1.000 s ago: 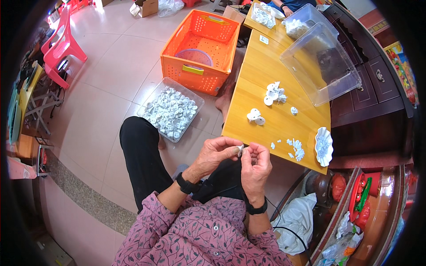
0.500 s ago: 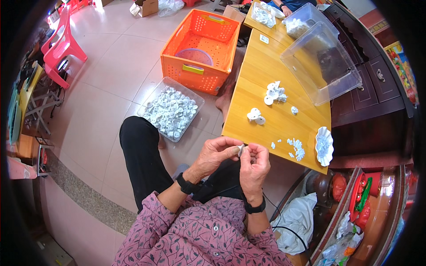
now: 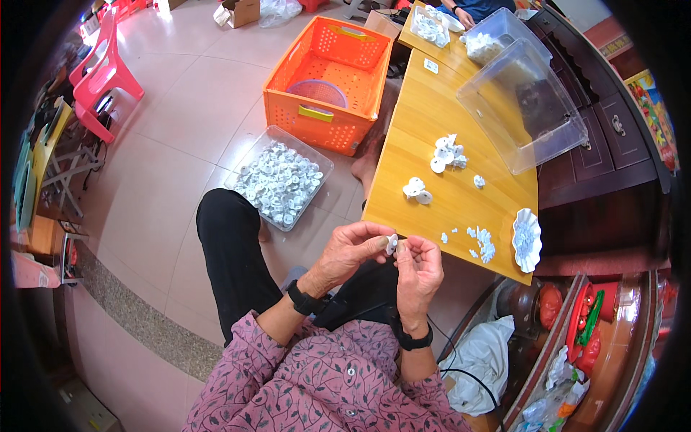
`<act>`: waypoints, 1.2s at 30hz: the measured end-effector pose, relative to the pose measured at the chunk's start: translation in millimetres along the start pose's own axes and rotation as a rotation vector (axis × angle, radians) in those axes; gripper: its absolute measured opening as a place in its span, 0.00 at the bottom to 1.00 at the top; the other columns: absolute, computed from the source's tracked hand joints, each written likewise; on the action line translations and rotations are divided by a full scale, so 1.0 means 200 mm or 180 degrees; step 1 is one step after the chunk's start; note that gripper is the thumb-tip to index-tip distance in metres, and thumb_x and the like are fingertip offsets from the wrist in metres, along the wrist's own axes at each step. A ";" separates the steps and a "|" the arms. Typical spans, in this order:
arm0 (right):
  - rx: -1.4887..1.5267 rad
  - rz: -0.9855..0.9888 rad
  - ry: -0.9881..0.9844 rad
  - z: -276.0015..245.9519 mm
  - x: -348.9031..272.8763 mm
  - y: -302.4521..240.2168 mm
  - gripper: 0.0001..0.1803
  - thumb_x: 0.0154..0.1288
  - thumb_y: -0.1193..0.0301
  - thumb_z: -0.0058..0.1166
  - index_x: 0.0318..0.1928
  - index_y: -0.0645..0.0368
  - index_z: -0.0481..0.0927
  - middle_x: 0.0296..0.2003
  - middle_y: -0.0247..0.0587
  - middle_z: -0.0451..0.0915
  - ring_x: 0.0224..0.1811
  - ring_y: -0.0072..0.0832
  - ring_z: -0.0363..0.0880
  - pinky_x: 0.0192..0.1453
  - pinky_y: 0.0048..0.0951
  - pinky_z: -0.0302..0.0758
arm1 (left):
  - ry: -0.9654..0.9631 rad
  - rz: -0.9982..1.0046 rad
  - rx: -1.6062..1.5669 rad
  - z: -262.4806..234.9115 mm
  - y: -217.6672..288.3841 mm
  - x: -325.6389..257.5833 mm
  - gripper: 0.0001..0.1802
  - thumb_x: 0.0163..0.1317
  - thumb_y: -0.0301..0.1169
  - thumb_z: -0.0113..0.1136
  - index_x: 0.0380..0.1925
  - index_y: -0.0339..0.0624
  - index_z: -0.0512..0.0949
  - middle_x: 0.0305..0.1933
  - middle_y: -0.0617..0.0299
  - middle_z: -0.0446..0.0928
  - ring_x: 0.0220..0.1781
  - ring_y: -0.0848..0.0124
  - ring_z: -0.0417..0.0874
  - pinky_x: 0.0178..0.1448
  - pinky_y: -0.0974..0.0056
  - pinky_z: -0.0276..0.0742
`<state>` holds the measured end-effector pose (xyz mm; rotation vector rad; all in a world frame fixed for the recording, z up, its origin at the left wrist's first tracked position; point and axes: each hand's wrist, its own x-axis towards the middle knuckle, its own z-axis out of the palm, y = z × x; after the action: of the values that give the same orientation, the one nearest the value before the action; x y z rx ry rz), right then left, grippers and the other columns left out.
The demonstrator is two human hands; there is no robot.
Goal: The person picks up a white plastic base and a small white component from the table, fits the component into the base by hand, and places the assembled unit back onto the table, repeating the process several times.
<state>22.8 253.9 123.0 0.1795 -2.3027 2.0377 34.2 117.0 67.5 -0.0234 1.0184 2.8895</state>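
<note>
My left hand (image 3: pixel 354 250) pinches a small round white plastic part (image 3: pixel 391 245) between thumb and fingertips, above my lap by the table's near corner. Close against its right side, my right hand (image 3: pixel 419 270) has thumb and fingers pressed together. Whatever those fingertips hold, if anything, is too small to make out. On the wooden table (image 3: pixel 421 108) lie a cluster of white round parts (image 3: pixel 448 153), a smaller group (image 3: pixel 417 190) and a single part (image 3: pixel 479 181). Tiny pale pieces (image 3: pixel 485 246) are scattered near a white fluted dish (image 3: pixel 526 241) that holds more of them.
A clear tub (image 3: pixel 279 183) full of white parts stands on the floor, before an orange crate (image 3: pixel 324 86). An empty clear bin (image 3: pixel 522 108) lies tilted on the table. Another person's hand (image 3: pixel 465 18) is at the far end. A pink chair (image 3: pixel 108 72) stands left.
My right hand has shifted slightly right, away from the white part. The part has turned in my left fingertips and shows more of its face.
</note>
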 end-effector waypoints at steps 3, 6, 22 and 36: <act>0.0039 0.0015 -0.0020 0.00 0.00 -0.01 0.09 0.68 0.78 0.58 0.46 0.66 0.74 0.35 0.35 0.78 0.35 0.16 0.76 0.39 0.16 0.74 | -0.0014 -0.0007 0.0078 0.00 0.00 0.00 0.13 0.67 0.26 0.61 0.50 0.32 0.79 0.46 0.58 0.82 0.42 0.74 0.83 0.45 0.70 0.83; -0.0005 -0.0024 -0.0015 0.01 0.00 -0.02 0.09 0.67 0.78 0.58 0.45 0.66 0.74 0.35 0.36 0.78 0.35 0.16 0.76 0.40 0.18 0.75 | -0.0003 0.0007 0.0189 0.00 0.00 0.00 0.14 0.67 0.27 0.61 0.50 0.32 0.79 0.45 0.58 0.82 0.42 0.74 0.83 0.45 0.70 0.83; -0.0836 -0.0474 -0.0059 0.01 0.00 0.03 0.05 0.66 0.79 0.58 0.40 0.63 0.75 0.32 0.32 0.77 0.31 0.14 0.75 0.36 0.17 0.74 | 0.0097 -0.0006 0.0570 0.00 0.00 -0.01 0.13 0.68 0.28 0.60 0.49 0.31 0.79 0.44 0.59 0.82 0.40 0.76 0.82 0.44 0.71 0.82; -0.0935 -0.0145 -0.0250 0.01 -0.06 0.13 0.05 0.66 0.77 0.59 0.39 0.63 0.76 0.31 0.37 0.80 0.29 0.21 0.79 0.34 0.24 0.78 | 0.0414 -0.0022 0.0804 -0.03 -0.03 0.01 0.13 0.68 0.32 0.62 0.47 0.34 0.81 0.40 0.63 0.82 0.36 0.79 0.79 0.39 0.74 0.78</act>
<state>30.9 255.4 95.2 0.2964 -2.5831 1.6737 31.8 118.1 58.0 -0.2013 1.3946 2.7605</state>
